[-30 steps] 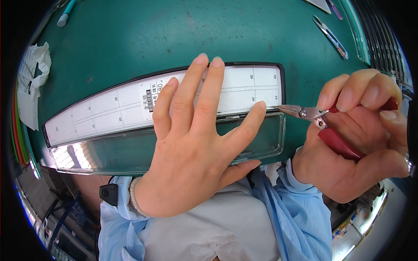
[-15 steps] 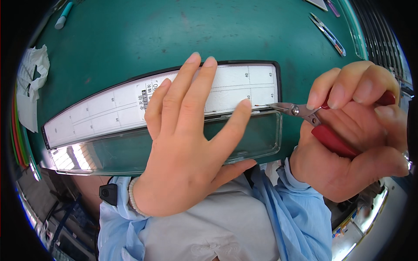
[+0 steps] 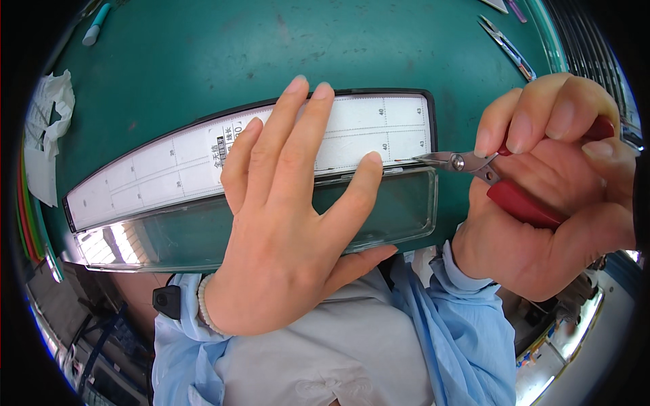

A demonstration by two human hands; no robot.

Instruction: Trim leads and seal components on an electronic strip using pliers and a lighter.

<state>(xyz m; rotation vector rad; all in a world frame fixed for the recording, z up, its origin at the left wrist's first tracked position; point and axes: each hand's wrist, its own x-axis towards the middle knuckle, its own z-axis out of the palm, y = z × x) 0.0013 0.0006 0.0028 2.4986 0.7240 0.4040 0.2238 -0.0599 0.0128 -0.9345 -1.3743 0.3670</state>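
Note:
A long black case (image 3: 433,128) with a curved far edge lies across the mat, with a white printed card (image 3: 352,139) inside. Its clear lid (image 3: 399,210) is folded down toward me. My left hand (image 3: 284,196) rests on the card and the lid's hinge side, fingers spread and holding nothing. My right hand (image 3: 542,183) grips small pliers (image 3: 467,164) with red handles. The pliers' pointed tips reach the card's near edge at the right end, beside a thin dark strand. Whether the tips pinch the strand is too small to tell.
A pair of metal thread snips (image 3: 508,47) lies at the far right of the green mat (image 3: 379,40). At the far left is a teal and white marker (image 3: 96,26). Crumpled white paper (image 3: 54,115) sits at the left edge, near coloured strips (image 3: 28,210).
The pliers' tips have shifted slightly left and up in the picture, along with my right hand. My left hand stays on the case, its index finger slightly farther left.

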